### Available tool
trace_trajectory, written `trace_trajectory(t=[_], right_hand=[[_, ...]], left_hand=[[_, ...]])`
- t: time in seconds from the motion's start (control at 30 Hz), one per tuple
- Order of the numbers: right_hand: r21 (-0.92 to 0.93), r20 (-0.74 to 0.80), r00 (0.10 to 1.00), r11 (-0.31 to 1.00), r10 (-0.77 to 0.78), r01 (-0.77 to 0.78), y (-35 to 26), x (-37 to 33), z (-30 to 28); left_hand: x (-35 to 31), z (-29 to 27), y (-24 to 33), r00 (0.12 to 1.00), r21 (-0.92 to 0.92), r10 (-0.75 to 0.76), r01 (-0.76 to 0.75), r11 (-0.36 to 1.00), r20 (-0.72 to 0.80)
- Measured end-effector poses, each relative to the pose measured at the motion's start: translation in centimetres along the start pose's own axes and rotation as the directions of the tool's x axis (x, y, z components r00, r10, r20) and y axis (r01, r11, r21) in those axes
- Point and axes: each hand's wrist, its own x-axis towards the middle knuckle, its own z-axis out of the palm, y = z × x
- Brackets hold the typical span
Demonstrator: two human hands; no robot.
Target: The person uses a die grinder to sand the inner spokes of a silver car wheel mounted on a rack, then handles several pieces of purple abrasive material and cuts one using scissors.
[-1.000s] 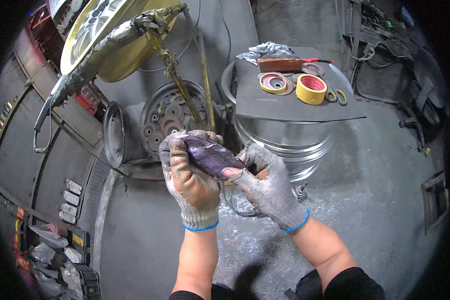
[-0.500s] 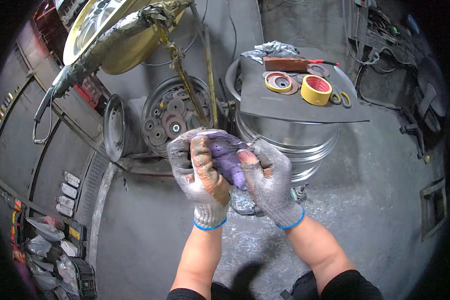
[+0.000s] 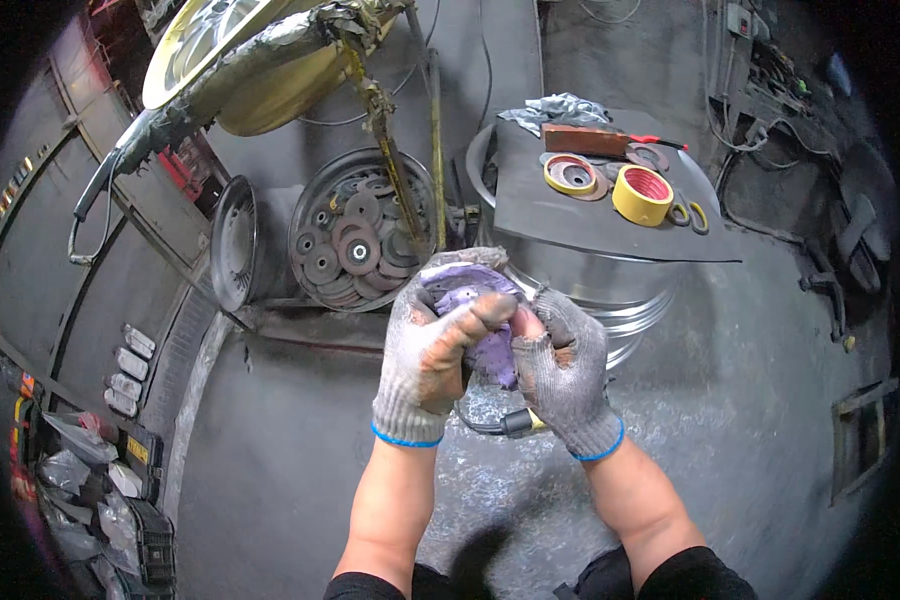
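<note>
Between my two gloved hands is a curled purple sanding disc (image 3: 492,358) with small holes. My left hand (image 3: 418,350) wraps round its left and upper side, thumb laid across the front. From the right, my right hand (image 3: 572,365) pinches the disc's edge; its bare thumb tip pokes out of the glove. Both knit gloves are grey, soiled and blue-edged at the cuff. The hands hide part of the disc. Just below them, a black cable end with a yellow part (image 3: 522,422) shows near the floor.
Ahead, a wheel rim (image 3: 438,200) holds several worn discs. To the right, a dark board (image 3: 560,225) on stacked rims carries yellow tape (image 3: 642,195), scissors (image 3: 688,217), a brown block (image 3: 582,139) and a cloth (image 3: 558,110). A pale yellow wheel (image 3: 260,105) hangs upper left.
Both hands have moved slightly right with the disc. My left thumb now reaches further across the disc, towards my right thumb. The view has shifted a little.
</note>
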Motion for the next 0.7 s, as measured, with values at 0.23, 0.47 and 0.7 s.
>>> trace_trajectory(t=[0.23,0.47,0.7], right_hand=[[-0.081,0.07,0.998,0.997,0.001,0.005,0.7,-0.2,0.3],[0.307,0.397,0.839,0.808,0.371,-0.503,-0.7,0.3,0.1],[0.285,0.521,0.682,0.648,0.514,-0.706,-0.2,0.1,-0.3]], left_hand=[[0.6,-1.6,-1.0,0.869,0.551,0.49,-0.441,0.708,0.067],[0.8,-2.4,-1.2,0.805,0.492,0.59,-0.538,0.684,0.061],[1.3,-4.1,-1.2,0.853,0.195,0.507,-0.48,0.855,-0.123]])
